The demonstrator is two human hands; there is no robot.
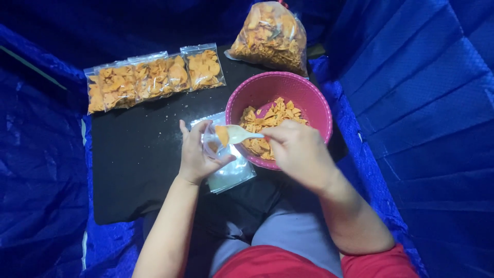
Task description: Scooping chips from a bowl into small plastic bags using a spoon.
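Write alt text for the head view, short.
Seen from above, the left hand holds a small clear bag open while the right hand tips a spoon of orange chips into it. A pink bowl of chips, four filled small bags and a large bag sit on a black mat.

Right hand spoons chip into bag; left hand holds bag.

filled snack packets, large chip bag, blue tarp

Four filled clear chip pouches far left, big bag behind, empty pouches near.
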